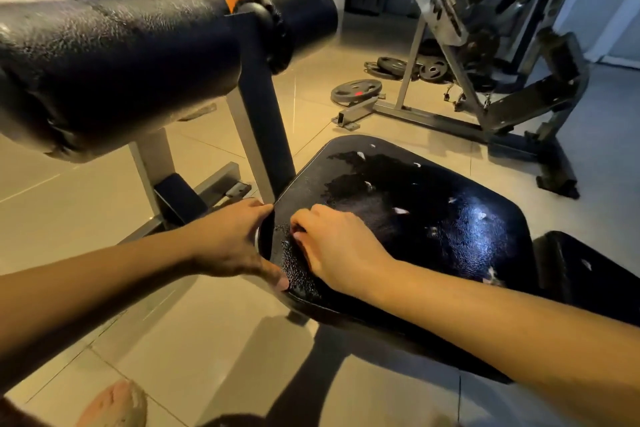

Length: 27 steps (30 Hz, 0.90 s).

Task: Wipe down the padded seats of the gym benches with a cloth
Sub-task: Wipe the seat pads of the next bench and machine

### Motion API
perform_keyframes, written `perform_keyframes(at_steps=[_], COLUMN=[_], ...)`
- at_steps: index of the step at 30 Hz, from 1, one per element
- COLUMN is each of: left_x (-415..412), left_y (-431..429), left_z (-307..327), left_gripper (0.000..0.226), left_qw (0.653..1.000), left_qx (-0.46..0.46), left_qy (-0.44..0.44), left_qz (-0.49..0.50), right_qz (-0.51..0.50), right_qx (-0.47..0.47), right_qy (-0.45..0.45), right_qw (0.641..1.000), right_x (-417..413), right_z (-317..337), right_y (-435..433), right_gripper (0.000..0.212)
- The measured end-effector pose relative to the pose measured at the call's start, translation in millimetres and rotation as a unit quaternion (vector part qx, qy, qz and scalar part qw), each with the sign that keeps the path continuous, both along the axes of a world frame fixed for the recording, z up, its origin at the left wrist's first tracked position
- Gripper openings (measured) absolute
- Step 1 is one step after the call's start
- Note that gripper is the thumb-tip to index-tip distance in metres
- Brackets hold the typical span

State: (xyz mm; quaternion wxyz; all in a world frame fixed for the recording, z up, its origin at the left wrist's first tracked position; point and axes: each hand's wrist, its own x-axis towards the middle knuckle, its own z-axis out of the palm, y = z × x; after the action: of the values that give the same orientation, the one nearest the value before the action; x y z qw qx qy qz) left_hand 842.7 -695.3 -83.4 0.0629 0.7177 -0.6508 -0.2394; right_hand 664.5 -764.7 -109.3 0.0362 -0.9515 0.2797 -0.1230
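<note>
Tiled floor (207, 340) runs thru the whole gym room, beige, glossy. Top L: a fat black roller pad (104, 55) on a grey steel frame, w/ a dark upright post (263, 121) coming down just behind the seat's near corner. Back R: a grey plate-loaded machine (485, 45), angled frame, feet on the floor.

Low, centre-R, right in front of the person: the black padded seat (433, 218), tilted a bit, narrow end toward the hands. Vinyl's rough: flaky patches along the near edge and upper middle, small white nicks scattered across, R part shiny. A 2nd black pad (588, 274) sits just beside it on the R, also w/ white nicks.

Both bare forearms reach in from the bottom. Left hand (232, 239) grips the seat's narrow end: thumb (277, 279) on top at the near corner, fingers wrapped round the edge on the far side. Right hand (343, 250) rests on the seat top close by, knuckles up, fingers curled under, fingertips (298, 230) down on the flaky vinyl; can't tell if they're pinching anything.

Weight plates (356, 90) lie flat on the floor by the machine's base, more stacked behind. Bottom L: a bare foot (117, 406), blurry.
</note>
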Motion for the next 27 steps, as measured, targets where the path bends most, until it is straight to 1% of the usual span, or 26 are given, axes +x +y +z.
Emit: perform_keyframes(at_steps=[1, 2, 3, 5, 7, 8, 9, 11, 14, 15, 17, 18, 19, 21, 23, 24, 25, 26, 27], left_x=[-1.7, -2.3, -2.1, -1.0, 1.5, 2.5, 2.7, 4.8, 11.3, 13.2, 15.7, 17.6, 19.2, 20.5, 18.9, 18.1, 17.7, 18.5, 19.9], left_y=[0.2, 0.8, 1.3, 1.5, -1.9, -4.1, -5.2, -8.0, -6.7, -6.4, -5.4, -5.6, -5.7, -5.9, -5.8, -5.9, -6.1, -6.0, -5.8], left_z=[0.2, -1.2, -3.2, -6.3, -8.5, -9.4, -10.0, -11.5, -16.1, -17.3, -18.0, -19.0, -20.2, -22.3, -22.8, -22.6, -22.6, -22.8, -24.2], left_gripper=[0.114, 0.114, 0.116, 0.118, 0.117, 0.115, 0.114, 0.112, 0.113, 0.113, 0.118, 0.121, 0.123, 0.122, 0.122, 0.122, 0.122, 0.123, 0.123], left_qw=[1.000, 1.000, 1.000, 0.999, 0.999, 1.000, 1.000, 0.999, 0.999, 0.999, 0.998, 0.998, 0.997, 0.997, 0.997, 0.997, 0.997, 0.997, 0.997], left_qx=[-0.001, -0.005, -0.009, -0.018, -0.028, -0.027, -0.023, -0.028, -0.034, -0.036, -0.034, -0.035, -0.038, -0.047, -0.048, -0.046, -0.045, -0.045, -0.045], left_qy=[-0.003, -0.005, -0.001, 0.023, 0.018, 0.006, 0.001, 0.010, 0.022, 0.028, 0.047, 0.056, 0.063, 0.065, 0.056, 0.054, 0.055, 0.059, 0.066], left_qz=[0.001, 0.003, 0.005, 0.014, 0.006, -0.001, -0.006, -0.013, -0.023, -0.024, -0.020, -0.017, -0.015, -0.017, -0.018, -0.017, -0.015, -0.013, -0.009], right_qz=[0.018, 0.015, -0.011, -0.124, -0.247, -0.271, -0.270, -0.225, -0.092, -0.040, 0.050, 0.054, 0.024, -0.112, -0.261, -0.295, -0.297, -0.278, -0.235], right_qx=[-0.001, -0.001, -0.007, -0.038, -0.048, -0.049, -0.046, -0.034, 0.003, 0.004, -0.003, -0.006, -0.014, -0.040, -0.056, -0.050, -0.046, -0.032, -0.016], right_qy=[0.004, 0.012, 0.022, 0.036, 0.016, 0.006, -0.002, -0.009, 0.005, 0.016, 0.009, 0.007, 0.003, 0.006, 0.020, 0.009, -0.010, -0.021, -0.023], right_qw=[1.000, 1.000, 1.000, 0.991, 0.968, 0.961, 0.962, 0.974, 0.996, 0.999, 0.999, 0.998, 1.000, 0.993, 0.964, 0.954, 0.954, 0.960, 0.972], right_x=[-7.0, -15.6, -25.9, -50.6, -70.3, -70.9, -64.1, -34.5, 6.8, 10.3, 0.5, -8.4, -17.3, -37.6, -58.1, -59.5, -51.9, -36.5, -17.9], right_z=[1.6, 2.0, 0.6, 1.9, 2.8, 2.0, 1.0, 1.8, 8.4, 10.4, 8.0, 6.7, 5.7, 5.6, 8.6, 9.6, 9.7, 10.7, 10.8], right_y=[1.6, -6.4, -22.9, -73.0, -115.1, -124.7, -123.8, -99.7, -32.2, -11.5, 9.2, 3.3, -12.9, -67.3, -116.5, -126.7, -124.4, -111.7, -93.8], right_gripper=[0.026, 0.027, 0.027, 0.026, 0.023, 0.023, 0.023, 0.024, 0.023, 0.023, 0.022, 0.022, 0.022, 0.025, 0.026, 0.026, 0.025, 0.024, 0.024])
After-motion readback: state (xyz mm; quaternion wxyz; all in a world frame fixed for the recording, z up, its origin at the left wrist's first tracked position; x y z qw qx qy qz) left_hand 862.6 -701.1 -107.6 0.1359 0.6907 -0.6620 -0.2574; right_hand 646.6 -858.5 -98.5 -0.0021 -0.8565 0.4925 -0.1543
